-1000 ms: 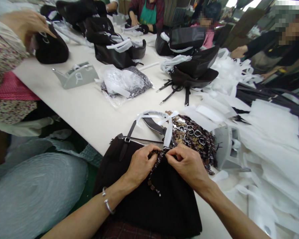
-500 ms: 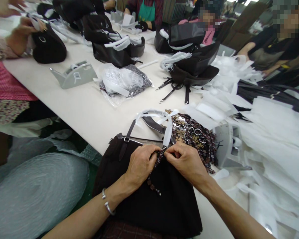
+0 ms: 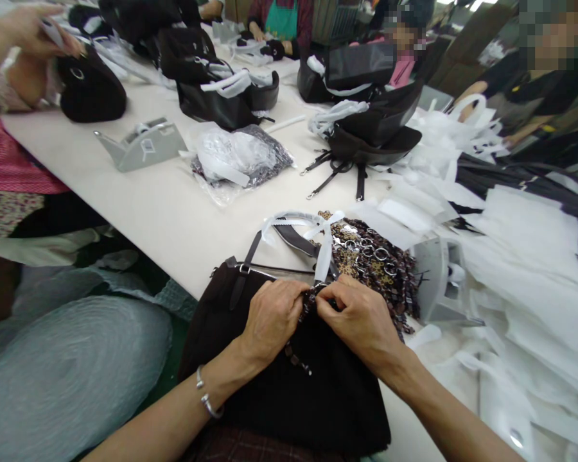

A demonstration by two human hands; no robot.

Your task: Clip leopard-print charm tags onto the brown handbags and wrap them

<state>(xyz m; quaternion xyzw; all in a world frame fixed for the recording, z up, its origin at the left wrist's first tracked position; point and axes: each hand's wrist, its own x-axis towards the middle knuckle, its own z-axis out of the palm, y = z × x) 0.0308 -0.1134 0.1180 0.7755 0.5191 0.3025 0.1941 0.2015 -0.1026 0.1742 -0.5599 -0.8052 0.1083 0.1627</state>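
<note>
A black handbag (image 3: pixel 289 398) leans over the table's near edge in front of me, its zipped top facing away. At the base of its paper-wrapped handle (image 3: pixel 324 256), both hands pinch a brown beaded charm (image 3: pixel 306 307). My left hand (image 3: pixel 274 317) is closed on the charm's strands; the beaded tail (image 3: pixel 296 359) hangs down the bag's front. My right hand (image 3: pixel 354 317) pinches the charm's upper end with thumb and forefinger. The fingertips partly hide the metal ring there. Just beyond lies a heap of similar beaded charms (image 3: pixel 373 263) with rings.
Right of the charms stands a grey tape dispenser (image 3: pixel 436 282), beside piled white paper sheets (image 3: pixel 534 276). Farther off are another tape dispenser (image 3: pixel 147 146), a plastic-wrapped bundle (image 3: pixel 241 160) and stacked black bags (image 3: pixel 376 128). A bubble-wrap roll (image 3: pixel 77 378) sits lower left. Co-workers stand around the table.
My hands stay at the handle base, with the right fingers shifting slightly on the charm. At the left, a co-worker's hand has risen above a black bag.
</note>
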